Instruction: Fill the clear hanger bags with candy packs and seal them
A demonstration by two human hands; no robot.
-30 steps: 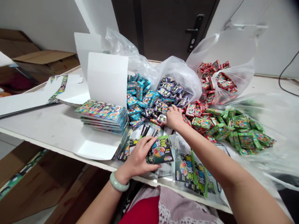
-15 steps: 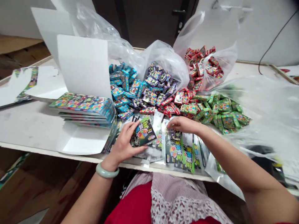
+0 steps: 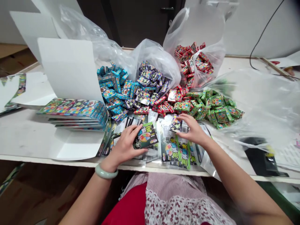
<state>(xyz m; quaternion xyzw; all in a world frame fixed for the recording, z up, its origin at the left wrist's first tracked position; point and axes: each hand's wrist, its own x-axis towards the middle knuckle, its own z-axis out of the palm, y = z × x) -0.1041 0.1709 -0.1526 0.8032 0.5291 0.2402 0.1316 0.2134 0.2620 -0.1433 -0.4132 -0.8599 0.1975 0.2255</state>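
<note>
- Two bare hands worked close together above a spread of flat foil-backed packets near the front edge of a white table.
- The left hand, a pale green bangle on its wrist, gripped a green-and-black printed packet by its left edge. The packet lay just right of the palm, tilted slightly off square, with the right hand on its far side.
- The right hand was the nearer hand to a small dark packet, which lay against its fingertips. I could not tell whether it was pinched or only touched.
- Just beyond the hands lay loose heaps of small teal boxes, dark purple boxes, red boxes and green boxes, the red ones partly inside a clear plastic bag.
- Left of the hands, a stack of long printed cartons lay against a raised white cardboard flap.
- A dark door stood behind the table.
</note>
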